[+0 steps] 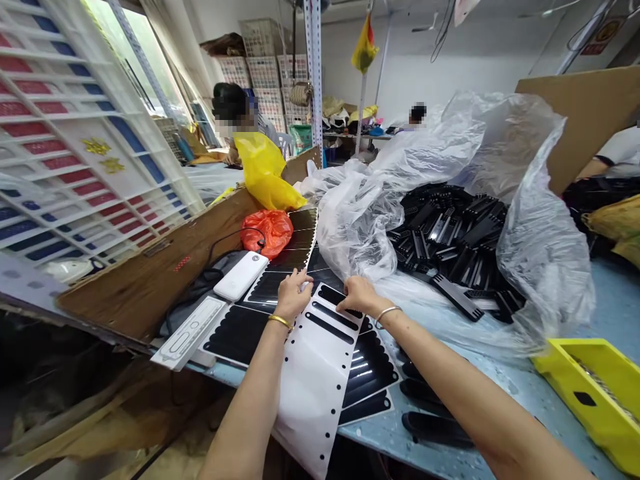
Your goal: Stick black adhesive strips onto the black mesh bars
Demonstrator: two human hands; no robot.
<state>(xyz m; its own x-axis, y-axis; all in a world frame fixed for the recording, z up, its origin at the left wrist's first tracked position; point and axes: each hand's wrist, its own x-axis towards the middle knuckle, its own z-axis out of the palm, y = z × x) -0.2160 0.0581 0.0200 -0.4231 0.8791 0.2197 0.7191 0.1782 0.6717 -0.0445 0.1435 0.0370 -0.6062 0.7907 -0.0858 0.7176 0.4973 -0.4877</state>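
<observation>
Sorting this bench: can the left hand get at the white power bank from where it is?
Probably yes: the left hand sits right beside the white rounded power bank, with nothing standing between them.

Nothing legible; overhead red sign (pixel 603 35) too small.

Daylight enters through a window (pixel 150 73) at eleven o'clock, and plastic film (pixel 355 227) glares. Wide-angle distortion bends a crate (pixel 85 133) at ten o'clock.

White perforated sheet (pixel 313 393) cut off below, yellow tray's contents (pixel 600 380) perhaps too small to tell
</observation>
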